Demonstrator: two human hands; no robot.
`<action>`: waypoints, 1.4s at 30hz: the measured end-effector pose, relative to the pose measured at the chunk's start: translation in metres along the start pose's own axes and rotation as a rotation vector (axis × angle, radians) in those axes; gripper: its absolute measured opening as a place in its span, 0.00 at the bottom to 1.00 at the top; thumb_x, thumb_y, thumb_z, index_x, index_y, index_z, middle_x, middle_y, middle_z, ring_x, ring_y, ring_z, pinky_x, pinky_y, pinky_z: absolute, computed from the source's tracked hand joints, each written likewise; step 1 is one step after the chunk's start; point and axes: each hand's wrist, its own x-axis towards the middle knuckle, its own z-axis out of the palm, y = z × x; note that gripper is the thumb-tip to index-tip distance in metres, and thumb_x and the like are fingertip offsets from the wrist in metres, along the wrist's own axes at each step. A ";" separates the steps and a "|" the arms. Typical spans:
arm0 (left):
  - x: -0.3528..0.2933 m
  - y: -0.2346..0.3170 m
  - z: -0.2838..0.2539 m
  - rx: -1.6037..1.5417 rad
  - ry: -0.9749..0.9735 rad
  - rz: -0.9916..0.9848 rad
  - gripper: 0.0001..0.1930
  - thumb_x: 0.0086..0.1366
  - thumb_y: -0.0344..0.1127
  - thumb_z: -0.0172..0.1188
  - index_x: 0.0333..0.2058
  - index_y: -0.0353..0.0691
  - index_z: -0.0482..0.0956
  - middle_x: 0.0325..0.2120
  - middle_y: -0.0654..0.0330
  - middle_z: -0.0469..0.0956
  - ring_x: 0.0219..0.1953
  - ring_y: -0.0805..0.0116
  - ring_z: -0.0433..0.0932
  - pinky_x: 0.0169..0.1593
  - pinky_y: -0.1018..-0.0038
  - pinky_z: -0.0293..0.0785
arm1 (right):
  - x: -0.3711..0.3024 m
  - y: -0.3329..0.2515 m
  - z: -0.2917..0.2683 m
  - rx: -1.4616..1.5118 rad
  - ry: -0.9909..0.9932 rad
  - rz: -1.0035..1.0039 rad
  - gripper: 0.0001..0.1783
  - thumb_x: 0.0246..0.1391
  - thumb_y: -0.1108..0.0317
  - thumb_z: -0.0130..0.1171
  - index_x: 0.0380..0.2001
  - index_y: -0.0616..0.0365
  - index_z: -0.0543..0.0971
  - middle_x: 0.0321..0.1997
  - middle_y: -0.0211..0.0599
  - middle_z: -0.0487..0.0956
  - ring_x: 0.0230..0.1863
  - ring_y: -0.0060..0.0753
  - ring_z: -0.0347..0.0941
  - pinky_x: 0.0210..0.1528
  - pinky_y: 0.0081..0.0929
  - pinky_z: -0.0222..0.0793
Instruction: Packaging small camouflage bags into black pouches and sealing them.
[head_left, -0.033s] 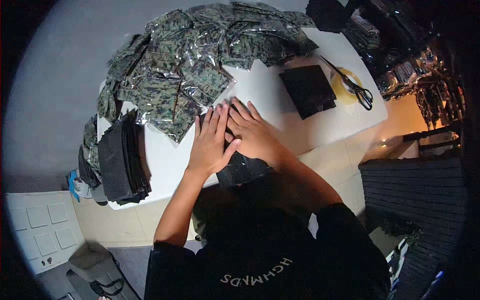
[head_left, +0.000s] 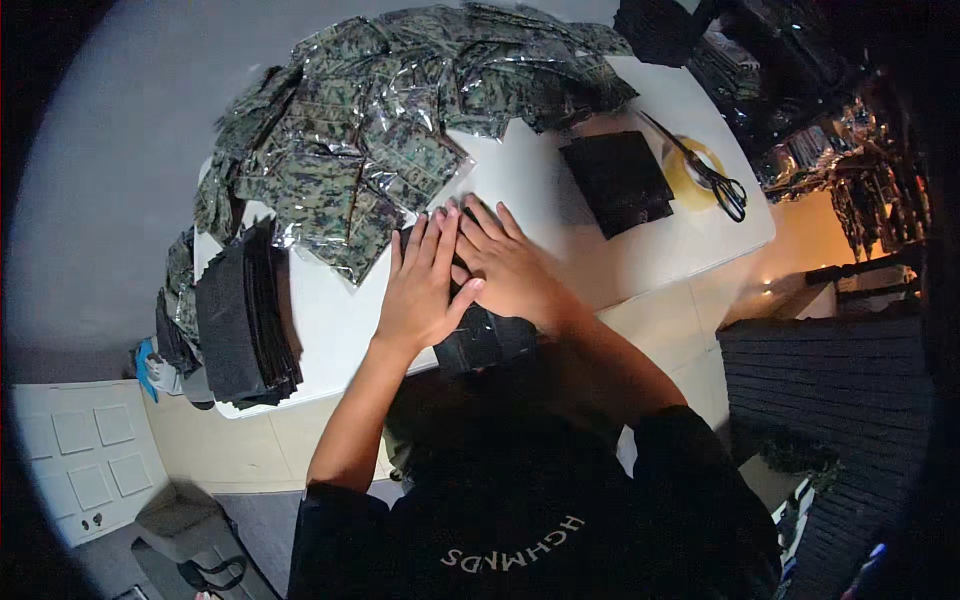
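Note:
My left hand [head_left: 420,285] and my right hand [head_left: 505,265] lie flat, side by side, on a black folded item [head_left: 480,345] at the table's near edge. Its lower part shows a glossy, plastic-like sheen; my palms hide most of the rest. The fingers of both hands are stretched out and point away from me, with the fingertips almost meeting. Just beyond them are camouflage garments in clear plastic bags [head_left: 330,190], heaped across the far left of the table.
The white table [head_left: 330,340] carries a stack of black folded cloth [head_left: 245,325] on the left. Toward the right lie black folded pieces [head_left: 618,180] and black-handled scissors [head_left: 715,182] over a yellow tape roll [head_left: 690,190]. A grey bag-like object [head_left: 205,545] is at lower left.

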 end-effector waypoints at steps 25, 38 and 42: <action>-0.103 0.021 -0.037 -0.178 -0.125 0.098 0.56 0.55 0.27 0.76 0.80 0.42 0.55 0.73 0.46 0.72 0.76 0.48 0.69 0.82 0.52 0.61 | -0.081 0.007 -0.080 0.432 -0.260 -0.226 0.39 0.50 0.66 0.78 0.67 0.57 0.81 0.79 0.45 0.71 0.84 0.50 0.58 0.86 0.54 0.53; -0.086 0.016 -0.022 -0.456 0.146 -0.290 0.35 0.79 0.28 0.58 0.80 0.45 0.59 0.34 0.42 0.85 0.33 0.49 0.86 0.43 0.64 0.81 | -0.074 0.001 -0.068 0.530 -0.128 0.137 0.08 0.70 0.73 0.60 0.48 0.64 0.82 0.45 0.55 0.83 0.49 0.53 0.82 0.53 0.46 0.75; -0.065 0.012 -0.015 -0.619 0.313 -0.332 0.34 0.79 0.28 0.58 0.80 0.45 0.59 0.22 0.55 0.77 0.24 0.65 0.74 0.36 0.72 0.71 | -0.051 -0.004 -0.069 0.594 -0.100 0.318 0.13 0.75 0.63 0.59 0.40 0.65 0.77 0.33 0.60 0.80 0.37 0.68 0.79 0.41 0.52 0.73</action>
